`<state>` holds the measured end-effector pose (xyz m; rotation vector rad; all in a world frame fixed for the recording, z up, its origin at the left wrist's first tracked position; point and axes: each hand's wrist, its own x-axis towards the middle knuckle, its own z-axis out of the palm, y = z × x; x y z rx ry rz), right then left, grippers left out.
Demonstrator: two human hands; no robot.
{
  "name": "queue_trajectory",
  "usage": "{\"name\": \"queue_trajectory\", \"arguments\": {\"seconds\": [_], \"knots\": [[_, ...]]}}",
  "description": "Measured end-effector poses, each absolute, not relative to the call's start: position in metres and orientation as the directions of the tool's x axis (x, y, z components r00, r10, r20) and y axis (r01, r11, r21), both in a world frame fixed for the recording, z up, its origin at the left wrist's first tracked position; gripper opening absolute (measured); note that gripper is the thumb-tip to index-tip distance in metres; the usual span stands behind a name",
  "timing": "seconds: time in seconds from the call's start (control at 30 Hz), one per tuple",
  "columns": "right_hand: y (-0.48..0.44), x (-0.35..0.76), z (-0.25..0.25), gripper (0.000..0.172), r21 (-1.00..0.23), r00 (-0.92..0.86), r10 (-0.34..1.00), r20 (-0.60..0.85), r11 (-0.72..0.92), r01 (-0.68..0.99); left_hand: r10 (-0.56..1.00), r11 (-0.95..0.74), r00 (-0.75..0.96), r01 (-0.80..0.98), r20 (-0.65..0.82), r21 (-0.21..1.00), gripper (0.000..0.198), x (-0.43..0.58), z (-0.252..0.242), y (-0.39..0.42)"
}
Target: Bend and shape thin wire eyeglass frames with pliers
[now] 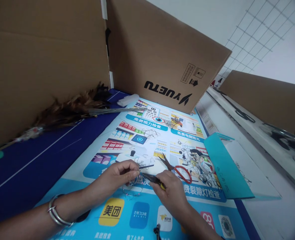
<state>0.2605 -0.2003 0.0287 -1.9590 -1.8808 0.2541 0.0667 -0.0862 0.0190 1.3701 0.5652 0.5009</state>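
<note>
My left hand [126, 172] is closed, thumb and forefinger pinched on a thin wire piece of jewelry [132, 190] that dangles in a loop with small pink beads. My right hand [168, 186] grips long-nose pliers [151, 178] with yellow-and-black handles. Their dark jaws point left and reach the fingertips of my left hand; whether the tips are clamped on the wire is too small to tell. Just beyond my right hand lie scissors [176, 168] with red handles. Silvery bent wire bits [145, 160] are scattered past my fingers.
A tangled heap of wires and small rings [199, 163] lies to the right, beside a teal folder [226, 166]. Cardboard panels [159, 50] stand behind and left. Brown feathers [70, 106] and a bundle of thin rods [117, 110] rest at left on blue cloth [37, 163].
</note>
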Motion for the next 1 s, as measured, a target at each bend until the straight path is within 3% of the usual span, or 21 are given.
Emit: {"name": "queue_trajectory", "arguments": {"seconds": [1.0], "knots": [[-0.1999, 0.2575, 0.0332, 0.008, -0.454, 0.107, 0.988, 0.110, -0.045, 0.890, 0.630, 0.085, 0.774, 0.025, -0.073, 0.996, 0.020, 0.0666, 0.0206, -0.0882]]}}
